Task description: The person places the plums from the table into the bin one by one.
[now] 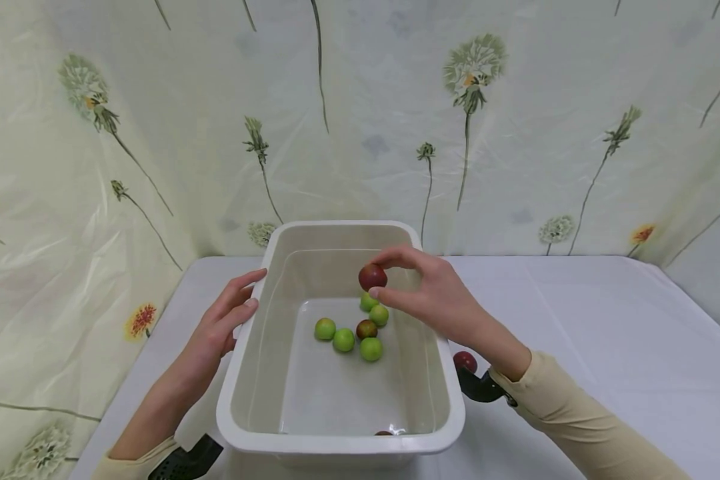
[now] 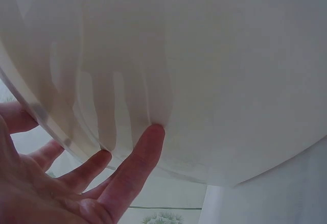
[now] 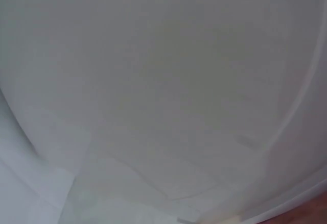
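Observation:
A white plastic basin (image 1: 342,441) stands in the middle of the table, its long side running away from me. Over its right half my right hand (image 1: 435,287) pinches a dark red plum (image 1: 373,277) between thumb and fingers. Below it, several green plums (image 1: 343,340) and one reddish-brown plum (image 1: 367,329) lie on the basin floor. My left hand (image 1: 222,317) touches the basin's left side, fingers spread; its fingertips (image 2: 156,132) rest against the outer wall in the left wrist view. The right wrist view is filled by the basin's pale outer wall (image 3: 179,81).
Another dark red plum (image 1: 465,362) lies on the white tablecloth (image 1: 594,333), just outside the basin's right wall. A sliver of a dark fruit (image 1: 384,433) shows behind the basin's near rim. A flower-patterned sheet (image 1: 360,167) hangs behind the table and along its sides.

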`<act>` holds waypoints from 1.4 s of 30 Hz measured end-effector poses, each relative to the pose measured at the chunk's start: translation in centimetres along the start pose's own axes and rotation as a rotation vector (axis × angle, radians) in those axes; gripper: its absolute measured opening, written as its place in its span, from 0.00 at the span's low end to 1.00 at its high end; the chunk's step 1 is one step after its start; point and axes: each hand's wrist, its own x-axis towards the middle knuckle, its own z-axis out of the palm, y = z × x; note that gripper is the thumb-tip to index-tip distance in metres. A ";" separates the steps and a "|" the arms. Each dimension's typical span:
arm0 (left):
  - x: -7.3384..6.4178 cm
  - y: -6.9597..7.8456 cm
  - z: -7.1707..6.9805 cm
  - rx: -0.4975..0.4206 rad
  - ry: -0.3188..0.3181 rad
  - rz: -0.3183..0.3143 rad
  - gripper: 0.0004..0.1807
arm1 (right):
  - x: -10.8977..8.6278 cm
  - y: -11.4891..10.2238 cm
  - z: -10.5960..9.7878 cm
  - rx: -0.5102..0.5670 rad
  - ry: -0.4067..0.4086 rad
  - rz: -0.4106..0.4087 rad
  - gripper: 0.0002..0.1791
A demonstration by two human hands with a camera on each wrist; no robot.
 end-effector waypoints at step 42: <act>-0.2 0.0 0.0 0.003 0.008 0.005 0.26 | -1.7 0.6 -0.6 -0.027 0.112 0.032 0.16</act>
